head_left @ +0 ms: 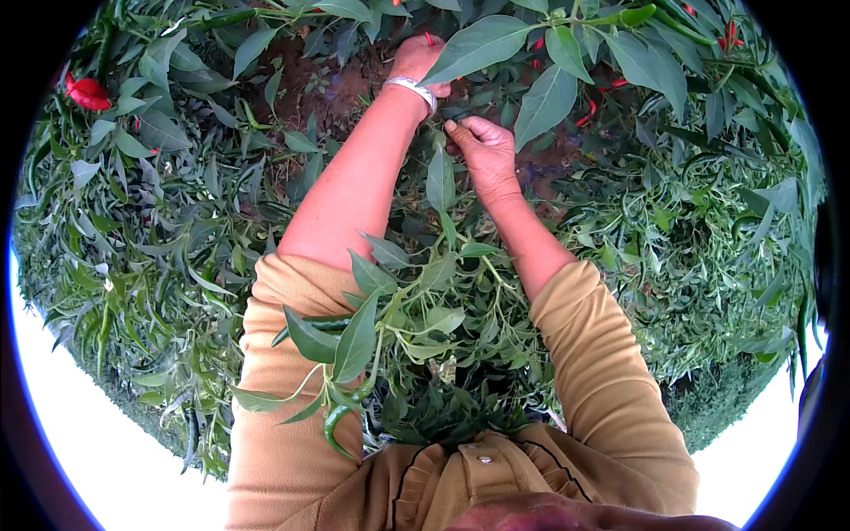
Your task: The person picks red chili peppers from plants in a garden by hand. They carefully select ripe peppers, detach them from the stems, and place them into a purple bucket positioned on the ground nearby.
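Observation:
My left hand (420, 64) reaches into the pepper plants at the top, a white band (413, 88) round its wrist. It looks closed, with the tip of a red chili pepper (429, 39) showing at it; a large leaf (478, 51) in front hides part of the fingers. Just below and to the right, my right hand (489, 157) has thumb and fingers pinched together among stems and leaves. What they grip is too small and dark to name. A leafy branch (354, 345) with a curved green chili pepper (331, 429) hangs over my left sleeve.
Dense pepper plants (168, 239) surround both arms. A wrinkled red pepper (88, 92) hangs at the upper left, and thin red chilies (587, 112) show at the upper right. Brown soil (341, 97) appears between plants. Leaves overhang the top edge.

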Demonstrator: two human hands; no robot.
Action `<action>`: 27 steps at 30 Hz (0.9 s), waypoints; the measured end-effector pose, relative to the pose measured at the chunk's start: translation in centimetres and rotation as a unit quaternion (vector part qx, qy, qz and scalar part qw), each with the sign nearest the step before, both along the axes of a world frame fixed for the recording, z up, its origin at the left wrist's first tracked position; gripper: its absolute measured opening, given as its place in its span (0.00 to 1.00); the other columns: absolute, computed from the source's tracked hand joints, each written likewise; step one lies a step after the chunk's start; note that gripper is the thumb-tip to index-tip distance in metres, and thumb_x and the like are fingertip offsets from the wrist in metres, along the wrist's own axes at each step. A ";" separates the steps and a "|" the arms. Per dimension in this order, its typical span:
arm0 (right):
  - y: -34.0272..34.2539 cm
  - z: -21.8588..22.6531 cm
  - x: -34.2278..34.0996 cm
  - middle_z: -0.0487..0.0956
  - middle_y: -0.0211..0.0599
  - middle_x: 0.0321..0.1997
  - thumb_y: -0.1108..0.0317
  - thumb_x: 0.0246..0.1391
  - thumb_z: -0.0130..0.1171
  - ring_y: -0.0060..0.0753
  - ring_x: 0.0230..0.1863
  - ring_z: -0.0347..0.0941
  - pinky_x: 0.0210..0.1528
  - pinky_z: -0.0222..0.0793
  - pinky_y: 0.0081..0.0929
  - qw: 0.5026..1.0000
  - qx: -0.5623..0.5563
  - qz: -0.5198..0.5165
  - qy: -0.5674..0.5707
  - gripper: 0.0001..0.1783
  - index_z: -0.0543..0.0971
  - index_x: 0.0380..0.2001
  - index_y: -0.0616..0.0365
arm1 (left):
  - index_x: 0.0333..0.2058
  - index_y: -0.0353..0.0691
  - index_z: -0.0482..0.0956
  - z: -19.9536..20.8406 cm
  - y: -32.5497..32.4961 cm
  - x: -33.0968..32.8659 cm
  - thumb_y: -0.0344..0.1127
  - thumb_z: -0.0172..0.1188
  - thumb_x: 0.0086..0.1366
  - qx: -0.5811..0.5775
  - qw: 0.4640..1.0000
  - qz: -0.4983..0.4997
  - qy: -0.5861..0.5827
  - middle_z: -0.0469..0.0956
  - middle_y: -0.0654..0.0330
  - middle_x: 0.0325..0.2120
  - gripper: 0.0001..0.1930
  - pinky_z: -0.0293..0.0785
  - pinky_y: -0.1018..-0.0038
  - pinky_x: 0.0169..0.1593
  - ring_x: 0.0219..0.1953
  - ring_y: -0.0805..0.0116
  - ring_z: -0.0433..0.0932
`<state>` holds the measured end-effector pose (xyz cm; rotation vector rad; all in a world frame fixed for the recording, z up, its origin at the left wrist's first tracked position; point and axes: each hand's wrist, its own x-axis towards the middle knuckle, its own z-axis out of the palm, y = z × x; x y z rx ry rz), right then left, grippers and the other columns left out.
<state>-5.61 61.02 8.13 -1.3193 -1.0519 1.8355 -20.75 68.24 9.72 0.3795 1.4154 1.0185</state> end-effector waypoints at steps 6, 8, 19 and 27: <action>-2.5 -2.4 -0.1 0.65 0.25 0.14 0.74 0.48 0.63 0.15 0.20 0.56 0.23 0.58 0.20 0.999 0.043 0.008 -0.025 0.12 0.72 0.16 0.64 | 0.33 0.35 0.77 -7.3 3.4 0.5 0.35 0.66 0.56 0.018 0.944 -0.094 0.315 0.75 0.62 0.22 0.11 0.70 0.71 0.27 0.22 0.71 0.72; -2.8 -3.4 0.2 0.64 0.31 0.13 0.73 0.47 0.63 0.18 0.19 0.55 0.23 0.59 0.22 0.996 0.068 0.012 -0.052 0.12 0.72 0.17 0.65 | 0.33 0.34 0.78 -8.5 4.6 1.4 0.38 0.68 0.54 -0.013 0.929 -0.099 0.357 0.76 0.62 0.22 0.14 0.70 0.71 0.28 0.22 0.71 0.73; -2.3 -2.6 1.6 0.67 0.31 0.15 0.74 0.48 0.61 0.21 0.18 0.60 0.22 0.62 0.24 0.970 0.161 0.106 -0.146 0.08 0.73 0.20 0.64 | 0.27 0.35 0.81 -8.4 3.5 3.4 0.34 0.68 0.51 0.050 0.885 -0.189 0.422 0.77 0.59 0.19 0.09 0.70 0.74 0.32 0.22 0.72 0.72; -2.2 -3.7 1.3 0.73 0.44 0.22 0.70 0.45 0.60 0.45 0.26 0.69 0.29 0.66 0.36 0.958 0.191 0.129 -0.171 0.07 0.74 0.21 0.61 | 0.31 0.36 0.79 -7.3 3.4 5.9 0.28 0.58 0.59 0.235 0.953 -0.073 0.178 0.76 0.67 0.22 0.03 0.66 0.79 0.28 0.20 0.78 0.68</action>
